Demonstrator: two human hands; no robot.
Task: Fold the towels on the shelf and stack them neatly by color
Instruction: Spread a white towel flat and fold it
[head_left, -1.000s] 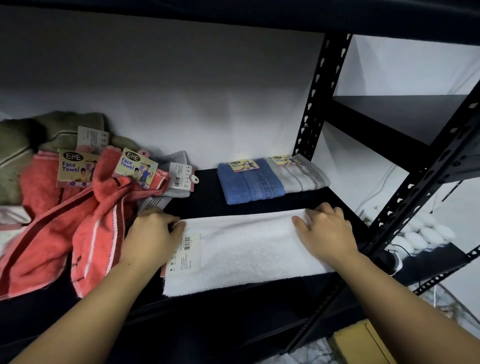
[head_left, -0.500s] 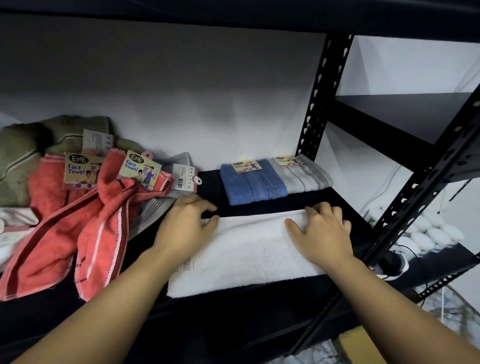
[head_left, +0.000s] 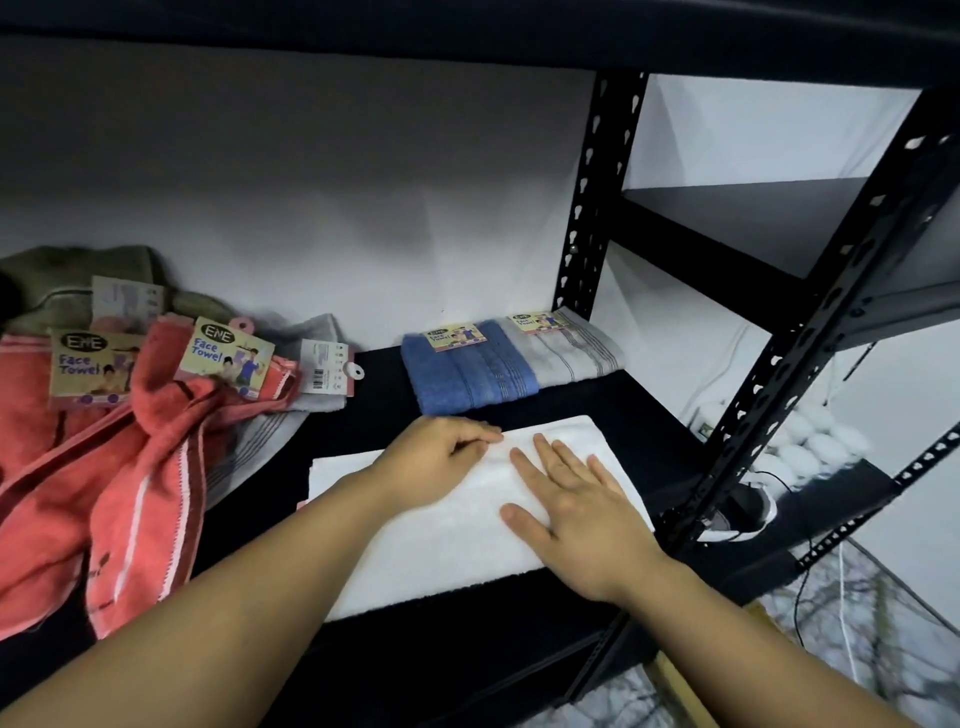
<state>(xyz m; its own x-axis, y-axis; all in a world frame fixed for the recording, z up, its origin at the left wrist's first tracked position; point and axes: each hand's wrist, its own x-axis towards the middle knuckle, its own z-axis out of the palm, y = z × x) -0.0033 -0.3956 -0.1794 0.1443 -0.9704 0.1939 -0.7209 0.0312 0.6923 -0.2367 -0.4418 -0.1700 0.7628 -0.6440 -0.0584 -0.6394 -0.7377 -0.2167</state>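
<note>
- White towel (head_left: 457, 525): lies flat near the front edge of the black shelf (head_left: 613, 400), folded into a broad rectangle, with both hands on top of it.
- Right hand (head_left: 576, 501): grip wide, fingers straight and spread, palm flat on the right half of the white towel, thumb pointing left.
- Left hand (head_left: 434, 457): rests on the far middle of the white towel, fingers loosely bent with the tips near the far edge; whether it pinches the cloth, cannot tell. Fingertips just beside those of the right hand.
- Blue towel (head_left: 470, 374): folded, at the back of the shelf just behind the white towel, a card label on its far end.
- Grey towel (head_left: 566, 345): folded, touching the blue towel's right side, also labelled, close to the black upright post (head_left: 597, 197).
- Red towels (head_left: 130, 452): unfolded heap at the left of the shelf, draped toward the front edge, with "Face Towel" cards on top.
- Loose grey towel (head_left: 275, 426): partly under the red towels, striped band showing, tag (head_left: 327, 366) beside it.
- Olive towel (head_left: 78, 275): crumpled at the back left, behind the red towels.
</note>
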